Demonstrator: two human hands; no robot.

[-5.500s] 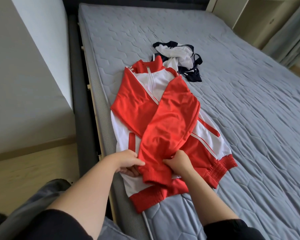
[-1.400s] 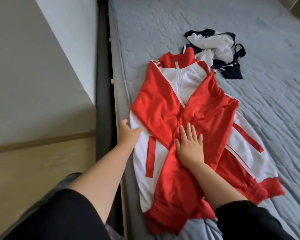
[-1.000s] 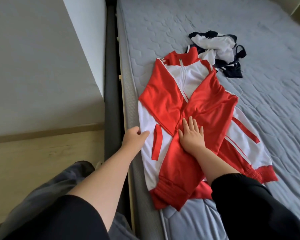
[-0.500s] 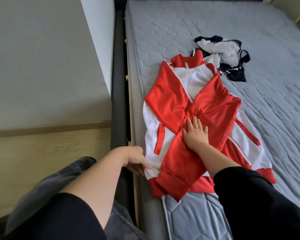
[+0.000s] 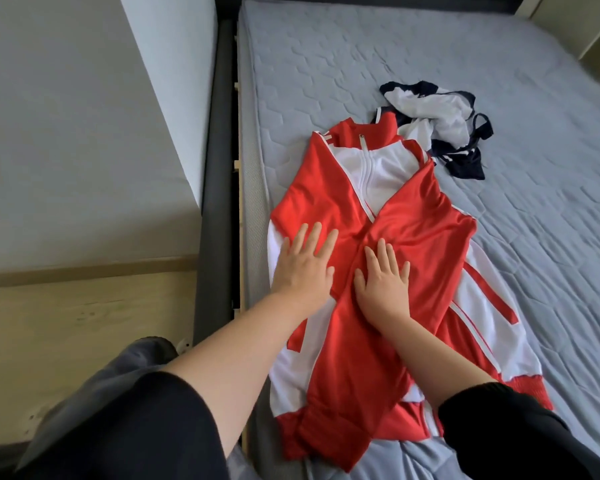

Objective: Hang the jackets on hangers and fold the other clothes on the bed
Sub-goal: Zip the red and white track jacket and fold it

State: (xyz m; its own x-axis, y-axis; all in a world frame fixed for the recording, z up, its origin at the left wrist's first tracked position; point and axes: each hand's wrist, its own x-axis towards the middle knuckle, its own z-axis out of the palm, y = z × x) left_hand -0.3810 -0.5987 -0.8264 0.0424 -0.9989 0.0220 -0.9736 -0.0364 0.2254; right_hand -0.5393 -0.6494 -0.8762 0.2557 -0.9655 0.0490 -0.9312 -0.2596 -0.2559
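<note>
A red and white zip jacket (image 5: 423,244) lies face up near the left edge of the grey mattress (image 5: 326,57), collar away from me, both red sleeves folded across the front. My left hand (image 5: 305,268) lies flat on the jacket's left side with fingers spread. My right hand (image 5: 383,282) presses flat on the folded right sleeve at the jacket's middle. A crumpled navy and white garment (image 5: 447,123) sits just beyond the collar, to the right.
A dark bed frame (image 5: 219,168) runs along the mattress's left side. Left of it are a pale wall (image 5: 66,133) and wooden floor (image 5: 84,323). My dark trouser leg (image 5: 101,410) shows at lower left. Bare mattress stretches to the right.
My left hand has come up from the jacket's lower left hem and now lies flat on the jacket beside my right hand. The right hand stays pressed on the folded sleeve.
</note>
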